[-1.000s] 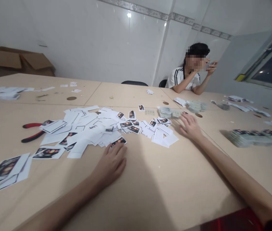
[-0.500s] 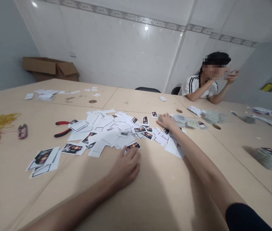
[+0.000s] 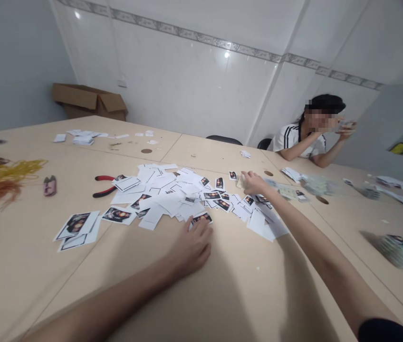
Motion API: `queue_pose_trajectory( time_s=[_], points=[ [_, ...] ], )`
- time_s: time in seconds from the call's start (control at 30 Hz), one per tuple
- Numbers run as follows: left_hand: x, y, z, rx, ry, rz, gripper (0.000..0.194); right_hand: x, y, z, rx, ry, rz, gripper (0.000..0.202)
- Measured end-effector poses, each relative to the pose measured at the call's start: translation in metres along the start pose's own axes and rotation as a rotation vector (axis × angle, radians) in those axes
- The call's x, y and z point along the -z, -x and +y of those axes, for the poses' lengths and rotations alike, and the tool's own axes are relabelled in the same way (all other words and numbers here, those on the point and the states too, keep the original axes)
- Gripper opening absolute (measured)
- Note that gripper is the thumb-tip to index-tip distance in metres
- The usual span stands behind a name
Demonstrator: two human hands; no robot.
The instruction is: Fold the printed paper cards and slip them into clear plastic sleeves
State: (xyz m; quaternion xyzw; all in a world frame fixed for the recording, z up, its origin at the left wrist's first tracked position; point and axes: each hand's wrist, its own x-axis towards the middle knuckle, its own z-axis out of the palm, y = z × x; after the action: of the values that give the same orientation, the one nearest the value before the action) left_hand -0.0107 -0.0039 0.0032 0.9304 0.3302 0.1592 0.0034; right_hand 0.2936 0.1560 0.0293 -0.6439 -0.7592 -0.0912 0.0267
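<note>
My left hand (image 3: 194, 244) lies on the table with its fingers stretched out, their tips touching a dark printed card (image 3: 202, 218) at the near edge of a loose pile of white papers (image 3: 166, 197). Beyond the pile's right side, my right hand (image 3: 254, 183) is closed, its fingers bent around a small clear plastic packet (image 3: 239, 182) that is partly hidden. Under my right wrist are more printed cards and white sheets (image 3: 266, 227). Several clear packets (image 3: 287, 192) lie just right of that hand.
Red-handled pliers (image 3: 103, 186) lie left of the pile, with a pink clip-like tool (image 3: 49, 185) and yellow and orange strings (image 3: 7, 183) farther left. Stacked packets (image 3: 401, 251) sit at right. Across the table sits a person (image 3: 290, 137). A cardboard box (image 3: 87, 102) stands behind.
The whole view has shifted, so things appear farther right. My right hand's fingers look more bent at the packet. My left hand stays on the same card.
</note>
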Motion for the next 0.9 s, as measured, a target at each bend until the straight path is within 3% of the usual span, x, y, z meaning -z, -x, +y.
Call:
queue_pose_trajectory(
  time_s=[0.1,0.3,0.37,0.47,0.63,0.7,0.77,0.9],
  points=[
    [0.001,-0.001,0.001,-0.011,-0.015,-0.003,0.026,0.006,0.011,0.0,-0.006,-0.066,0.075,0.073],
    [0.003,0.0,0.001,-0.017,-0.013,-0.015,0.024,0.023,0.03,-0.003,-0.069,-0.368,0.279,0.021],
    [0.002,0.0,0.001,-0.004,0.001,0.001,0.03,0.028,0.039,-0.012,-0.123,-0.514,0.39,0.018],
    [0.001,0.0,0.002,0.025,0.015,0.037,0.043,0.025,0.062,-0.041,-0.223,-0.774,0.512,0.03],
    [0.002,-0.002,0.005,0.081,0.032,0.113,0.046,0.003,0.116,-0.112,-0.222,-1.196,0.373,0.035],
    [0.003,-0.002,0.005,0.089,0.049,0.14,0.048,-0.002,0.134,-0.132,-0.175,-1.647,0.207,0.033],
    [0.003,-0.003,0.004,0.088,0.06,0.155,0.053,-0.002,0.146,-0.142,-0.094,-1.804,0.145,0.032],
    [0.004,-0.004,0.004,0.075,0.081,0.146,0.061,0.003,0.154,-0.145,-0.007,-1.827,0.132,0.035]
  ],
)
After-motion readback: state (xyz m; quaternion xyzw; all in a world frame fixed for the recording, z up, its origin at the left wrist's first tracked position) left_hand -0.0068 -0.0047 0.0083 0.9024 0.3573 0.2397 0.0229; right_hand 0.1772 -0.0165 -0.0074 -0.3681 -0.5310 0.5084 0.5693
